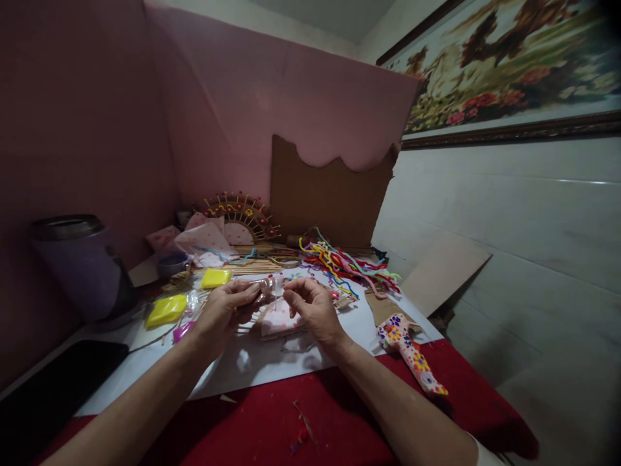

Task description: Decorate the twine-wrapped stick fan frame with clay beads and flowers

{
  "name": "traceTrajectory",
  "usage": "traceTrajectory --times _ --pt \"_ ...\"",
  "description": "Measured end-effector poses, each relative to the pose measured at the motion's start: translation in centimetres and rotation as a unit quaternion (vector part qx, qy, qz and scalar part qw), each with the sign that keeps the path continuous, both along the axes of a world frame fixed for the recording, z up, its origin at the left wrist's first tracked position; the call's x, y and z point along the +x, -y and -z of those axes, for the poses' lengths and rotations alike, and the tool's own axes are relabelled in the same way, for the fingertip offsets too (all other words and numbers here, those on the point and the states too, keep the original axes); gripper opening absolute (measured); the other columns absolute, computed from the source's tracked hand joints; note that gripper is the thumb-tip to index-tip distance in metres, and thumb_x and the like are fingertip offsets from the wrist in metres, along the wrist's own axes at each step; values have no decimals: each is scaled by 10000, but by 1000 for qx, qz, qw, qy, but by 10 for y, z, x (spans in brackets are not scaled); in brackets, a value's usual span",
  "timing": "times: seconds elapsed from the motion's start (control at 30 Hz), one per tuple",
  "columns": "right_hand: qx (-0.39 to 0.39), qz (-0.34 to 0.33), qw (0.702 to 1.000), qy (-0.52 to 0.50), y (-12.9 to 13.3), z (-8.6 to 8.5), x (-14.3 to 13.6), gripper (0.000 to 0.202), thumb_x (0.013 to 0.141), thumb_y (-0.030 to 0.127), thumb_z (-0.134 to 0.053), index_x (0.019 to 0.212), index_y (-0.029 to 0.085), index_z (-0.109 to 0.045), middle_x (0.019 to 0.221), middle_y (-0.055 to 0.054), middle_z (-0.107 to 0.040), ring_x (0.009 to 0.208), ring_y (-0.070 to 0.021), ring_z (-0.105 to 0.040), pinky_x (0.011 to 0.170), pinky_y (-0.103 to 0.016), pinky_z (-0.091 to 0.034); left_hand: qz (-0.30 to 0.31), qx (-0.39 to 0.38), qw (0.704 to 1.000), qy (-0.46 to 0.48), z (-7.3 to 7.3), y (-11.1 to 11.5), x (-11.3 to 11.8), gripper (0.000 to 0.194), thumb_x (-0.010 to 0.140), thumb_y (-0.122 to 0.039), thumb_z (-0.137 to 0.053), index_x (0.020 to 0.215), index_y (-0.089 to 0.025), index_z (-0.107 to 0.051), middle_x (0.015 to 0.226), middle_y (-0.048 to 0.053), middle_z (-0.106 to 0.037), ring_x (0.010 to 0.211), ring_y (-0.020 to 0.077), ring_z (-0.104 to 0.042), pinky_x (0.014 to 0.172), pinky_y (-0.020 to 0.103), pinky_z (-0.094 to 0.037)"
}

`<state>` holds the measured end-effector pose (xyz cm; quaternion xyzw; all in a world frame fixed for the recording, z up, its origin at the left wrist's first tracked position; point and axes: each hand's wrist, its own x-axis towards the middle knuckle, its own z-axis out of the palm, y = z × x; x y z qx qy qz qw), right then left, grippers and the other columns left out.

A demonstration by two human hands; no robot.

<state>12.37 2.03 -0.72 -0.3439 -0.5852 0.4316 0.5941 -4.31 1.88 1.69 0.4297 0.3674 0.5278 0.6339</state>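
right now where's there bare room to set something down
Free: red cloth right of the flowered piece; white paper between the black slab and left forearm. Crowded: beyond the right hand, pipe cleaners; left of the left hand, yellow packs.

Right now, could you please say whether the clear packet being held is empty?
Not empty: the packet shows something brown through its plastic by the left hand; how full, I cannot tell.

The single head-worn camera looked forward and down over the table (252, 421) toward the pink wall (218, 97). The left hand (228, 310) and right hand (315, 310) were near it, mid-view; the tiled wall (548, 259) filled the right side.
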Motion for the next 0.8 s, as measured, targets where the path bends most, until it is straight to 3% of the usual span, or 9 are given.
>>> traceTrajectory --times 0.1,0.33,0.63,0.73,0.8 --pt "10 14 1000 26 1 0 0 245 743 391 -648 698 165 -565 609 35 -521 481 -73 -469 449 -199 -394 -2 -2 1000 1 -1 1 0 137 630 -201 -762 697 -119 -674 667 51 -677 497 84 -556 401 163 -336" --pt "51 31 994 95 4 0 1 162 813 289 -534 843 170 -639 689 4 -563 542 -92 -491 478 -203 -401 -2 1 1000 -5 -2 2 0 143 649 -205 -752 695 -110 -655 666 33 -662 419 22 -447 358 133 -252" --pt "65 60 984 154 8 -1 -3 38 726 205 -615 720 168 -616 729 0 -588 662 -119 -532 612 -233 -426 -14 -5 1000 -8 5 -2 1 211 597 -233 -789 703 -108 -656 638 21 -649 500 55 -536 409 126 -315" --pt "51 70 989 121 6 -1 -2 110 765 253 -595 694 172 -576 639 25 -530 572 -101 -485 546 -224 -393 -13 17 1000 -12 5 -2 1 222 597 -250 -791 710 -109 -663 671 37 -655 608 105 -609 428 138 -330" --pt "28 80 995 46 2 -1 1 161 787 320 -586 722 177 -547 620 37 -505 506 -85 -452 487 -216 -368 -21 21 1000 -8 4 -2 1 216 605 -248 -786 711 -105 -665 690 49 -660 655 126 -633 455 145 -356"
